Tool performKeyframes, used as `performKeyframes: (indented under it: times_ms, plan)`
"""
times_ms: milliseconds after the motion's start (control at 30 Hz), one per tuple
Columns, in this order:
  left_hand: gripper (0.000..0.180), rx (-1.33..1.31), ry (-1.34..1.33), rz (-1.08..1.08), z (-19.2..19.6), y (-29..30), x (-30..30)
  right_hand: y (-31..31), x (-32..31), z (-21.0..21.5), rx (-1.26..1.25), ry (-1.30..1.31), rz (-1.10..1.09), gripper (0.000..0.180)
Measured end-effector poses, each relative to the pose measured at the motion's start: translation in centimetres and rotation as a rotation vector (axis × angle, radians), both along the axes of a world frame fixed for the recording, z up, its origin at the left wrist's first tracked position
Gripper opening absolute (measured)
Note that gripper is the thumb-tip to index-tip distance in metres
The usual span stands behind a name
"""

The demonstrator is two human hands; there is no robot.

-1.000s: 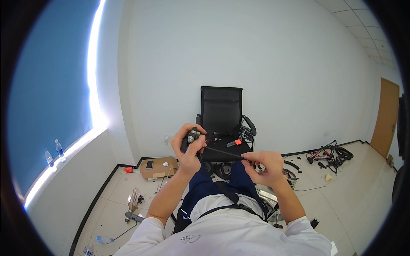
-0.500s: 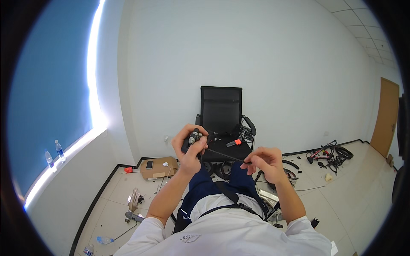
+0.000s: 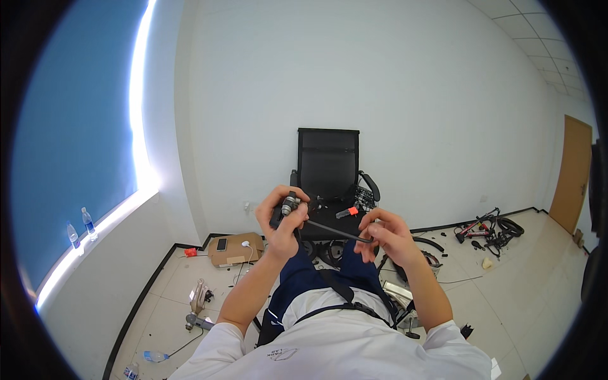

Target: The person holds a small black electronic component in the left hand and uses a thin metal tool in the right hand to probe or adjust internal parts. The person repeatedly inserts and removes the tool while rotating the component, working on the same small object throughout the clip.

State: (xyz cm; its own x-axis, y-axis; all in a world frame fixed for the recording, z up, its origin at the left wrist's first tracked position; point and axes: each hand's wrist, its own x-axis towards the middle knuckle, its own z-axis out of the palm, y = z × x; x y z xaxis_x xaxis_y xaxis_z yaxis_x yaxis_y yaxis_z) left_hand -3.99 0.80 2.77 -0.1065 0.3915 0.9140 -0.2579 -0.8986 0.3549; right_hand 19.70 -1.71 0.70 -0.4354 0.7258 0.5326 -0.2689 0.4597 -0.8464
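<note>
In front of my chest, my left hand (image 3: 280,221) is closed around a small black-and-silver metal part (image 3: 289,204) with a round, ringed end pointing up. My fingers and palm cover much of this part. From it a thin dark hex key (image 3: 335,231) reaches to the right, its far end bent. My right hand (image 3: 387,235) pinches that bent end between thumb and fingers. Where the key's other end meets the part is hidden behind my left thumb.
Ahead stands a black mesh office chair (image 3: 328,158) with a red-and-black item (image 3: 348,212) and small parts on its seat. A cardboard box (image 3: 235,249) with a phone lies at left. Bike parts (image 3: 489,231) lie on the floor at right; bottles (image 3: 87,220) stand on the sill.
My right hand has shifted slightly left and up, and its fingers have changed their hold at the hex key's bent end. My left hand and the part have hardly moved.
</note>
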Motion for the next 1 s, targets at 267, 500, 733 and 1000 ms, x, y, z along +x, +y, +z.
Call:
performKeyframes:
  times_ms: [267,500,733,1000]
  plan:
    - [0.020,-0.132,-0.064,-0.074,0.5,0.2,0.0,-2.1,-0.3,1.0,0.766,-0.349,-0.589,0.015]
    - [0.013,-0.132,-0.105,-0.142,0.6,0.4,-0.1,-1.2,-0.5,0.2,0.851,-0.351,-0.661,0.012]
    - [0.016,-0.008,-0.057,0.008,0.2,0.0,0.0,-1.8,-1.5,-0.1,0.376,-0.188,-0.437,0.018]
    - [0.020,0.014,-0.020,0.052,0.2,0.0,0.0,-2.2,-1.0,0.4,0.118,-0.081,-0.175,0.019]
